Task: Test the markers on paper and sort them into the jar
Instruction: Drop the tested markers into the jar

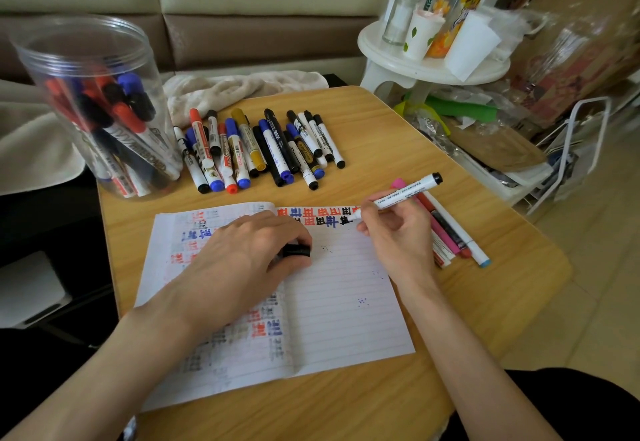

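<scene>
An open lined notebook (332,302) lies on the wooden table, with red, blue and black test marks along its top. My right hand (398,236) grips a white marker with a black end (405,194), its tip on the top edge of the right page. My left hand (242,260) rests on the notebook's middle and holds the black cap (296,250) between its fingers. A clear plastic jar (93,104) with several markers inside stands at the back left. A row of several capped markers (259,149) lies behind the notebook.
A few more markers (450,232), pink, red and light blue, lie under my right hand at the notebook's right. A beige cloth (242,89) sits at the table's far edge. Beside the table on the right stands a white stool with cups (433,56).
</scene>
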`<state>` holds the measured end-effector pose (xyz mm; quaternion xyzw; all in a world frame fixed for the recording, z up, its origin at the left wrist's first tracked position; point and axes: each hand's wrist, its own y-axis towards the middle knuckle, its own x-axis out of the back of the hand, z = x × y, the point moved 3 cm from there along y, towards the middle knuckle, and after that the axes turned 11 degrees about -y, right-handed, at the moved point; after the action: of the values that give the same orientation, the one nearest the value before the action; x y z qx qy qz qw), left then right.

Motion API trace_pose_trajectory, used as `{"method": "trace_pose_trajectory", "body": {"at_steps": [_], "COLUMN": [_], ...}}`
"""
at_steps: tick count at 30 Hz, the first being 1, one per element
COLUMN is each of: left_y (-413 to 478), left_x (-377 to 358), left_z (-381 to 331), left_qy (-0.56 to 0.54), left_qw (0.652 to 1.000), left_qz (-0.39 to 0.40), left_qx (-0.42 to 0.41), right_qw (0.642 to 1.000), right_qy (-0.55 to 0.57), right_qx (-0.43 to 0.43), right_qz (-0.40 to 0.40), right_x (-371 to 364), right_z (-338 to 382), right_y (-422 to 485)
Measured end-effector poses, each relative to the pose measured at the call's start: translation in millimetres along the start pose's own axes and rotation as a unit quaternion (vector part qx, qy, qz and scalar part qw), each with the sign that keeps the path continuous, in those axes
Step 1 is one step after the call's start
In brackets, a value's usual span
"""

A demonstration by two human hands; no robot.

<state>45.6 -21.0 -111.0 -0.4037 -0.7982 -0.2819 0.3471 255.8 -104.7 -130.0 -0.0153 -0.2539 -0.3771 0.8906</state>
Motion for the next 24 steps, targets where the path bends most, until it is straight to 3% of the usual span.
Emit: {"method": "trace_pose_trajectory", "body": {"at_steps": [24], "left_y": [0.0], "left_x": [0.1], "left_z": [-1.8], "left_qy": [-0.005], "left_qw": [1.0], "left_qz": [-0.009], "left_qx": [-0.012], "right_qw": [1.0], "right_qy": [0.013], "right_qx": [-0.015], "right_qz": [0.001], "right_x": [0.9], "right_z": [4.0], "right_y": [-2.6]}}
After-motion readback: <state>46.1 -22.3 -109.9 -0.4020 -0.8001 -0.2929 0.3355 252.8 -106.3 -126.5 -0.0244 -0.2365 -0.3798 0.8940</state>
